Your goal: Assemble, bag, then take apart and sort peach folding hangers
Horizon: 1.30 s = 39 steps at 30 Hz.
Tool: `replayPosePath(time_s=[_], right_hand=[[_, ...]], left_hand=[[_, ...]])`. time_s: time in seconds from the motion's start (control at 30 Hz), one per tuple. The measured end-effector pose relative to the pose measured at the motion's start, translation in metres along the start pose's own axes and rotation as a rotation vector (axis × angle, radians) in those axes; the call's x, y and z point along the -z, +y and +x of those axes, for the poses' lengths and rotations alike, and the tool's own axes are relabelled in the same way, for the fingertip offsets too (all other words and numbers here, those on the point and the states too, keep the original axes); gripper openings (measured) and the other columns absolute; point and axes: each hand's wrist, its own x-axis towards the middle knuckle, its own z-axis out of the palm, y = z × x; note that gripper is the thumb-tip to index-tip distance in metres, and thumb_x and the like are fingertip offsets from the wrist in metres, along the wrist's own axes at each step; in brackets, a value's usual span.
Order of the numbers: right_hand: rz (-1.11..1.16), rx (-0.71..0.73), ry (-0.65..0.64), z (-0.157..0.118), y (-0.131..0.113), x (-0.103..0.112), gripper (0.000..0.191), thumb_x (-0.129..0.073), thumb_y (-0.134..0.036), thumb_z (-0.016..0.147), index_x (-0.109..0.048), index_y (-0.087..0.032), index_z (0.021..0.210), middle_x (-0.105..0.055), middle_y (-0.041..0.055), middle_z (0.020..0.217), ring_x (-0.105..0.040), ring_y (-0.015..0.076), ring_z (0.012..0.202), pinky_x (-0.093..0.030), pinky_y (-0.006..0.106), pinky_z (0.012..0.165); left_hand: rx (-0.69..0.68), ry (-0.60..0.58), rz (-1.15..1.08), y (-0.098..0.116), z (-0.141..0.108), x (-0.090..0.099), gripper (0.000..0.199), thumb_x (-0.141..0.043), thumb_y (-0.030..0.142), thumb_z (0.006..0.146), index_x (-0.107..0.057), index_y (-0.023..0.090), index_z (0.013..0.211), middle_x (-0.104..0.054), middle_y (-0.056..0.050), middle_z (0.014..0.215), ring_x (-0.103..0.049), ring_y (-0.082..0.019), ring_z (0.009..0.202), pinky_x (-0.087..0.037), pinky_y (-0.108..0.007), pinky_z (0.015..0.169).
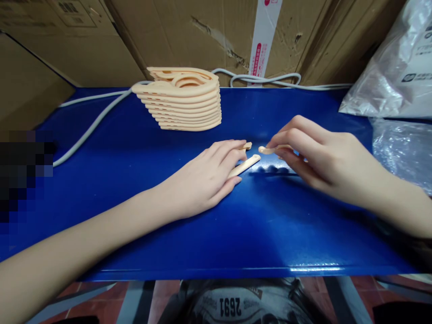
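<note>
My left hand (219, 168) lies palm down over a cream plastic piece (247, 165), fingers and thumb closed around it. One straight arm of the piece sticks out past the fingertips, and a second short end shows above it; the rest is hidden under the hand. To the right, my right hand (313, 153) pinches a small, slim cream plastic part (268, 150) between thumb and fingers. Its rounded end points at the left hand's piece, with a small gap between them. Behind the left hand stands a neat stack of flat, looped cream plastic pieces (189, 101), resembling clothes hanger parts.
The blue table (202, 245) has its front edge close to me. Cardboard boxes (189, 40) line the back, with a grey cable (91, 130) running before them. Plastic bags (394, 76) lie at the right. A dark, pixelated object (23, 175) is at the left.
</note>
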Motion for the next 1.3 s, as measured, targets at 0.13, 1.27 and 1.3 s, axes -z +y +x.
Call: replayPosePath(time_s=[0.13,1.27,1.3], right_hand=[[-0.071,0.068,0.032,-0.0008,0.0009,-0.0043,0.023,-0.042,-0.021,0.105,-0.061,-0.016,0.116,-0.066,0.0098,0.113,-0.063,0.0164,0.073,-0.038,0.029,0.055],[-0.05,0.037,-0.068,0.0003,-0.0014,-0.0031,0.033,-0.035,-0.038,0.108,-0.06,-0.018,0.103,-0.069,0.0043,0.071,-0.058,0.0169,0.053,-0.031,0.028,0.053],[-0.037,0.041,-0.063,0.0005,-0.0013,-0.0036,0.031,-0.034,-0.036,0.109,-0.059,-0.018,0.103,-0.07,0.005,0.074,-0.059,0.0168,0.055,-0.031,0.028,0.053]], left_hand=[[0.039,-0.042,-0.012,-0.0012,0.0009,0.0013,0.017,-0.045,0.024,0.106,-0.054,0.011,0.11,-0.051,-0.024,0.15,-0.043,-0.032,0.147,-0.04,-0.051,0.122],[-0.071,0.03,0.209,-0.0001,0.0019,-0.0025,0.041,-0.037,0.018,0.104,-0.053,-0.003,0.136,-0.062,-0.026,0.141,-0.058,-0.036,0.136,-0.05,-0.053,0.114],[-0.063,0.027,0.203,-0.0006,0.0017,-0.0024,0.039,-0.037,0.019,0.105,-0.054,-0.002,0.133,-0.062,-0.026,0.141,-0.058,-0.036,0.135,-0.05,-0.052,0.113]])
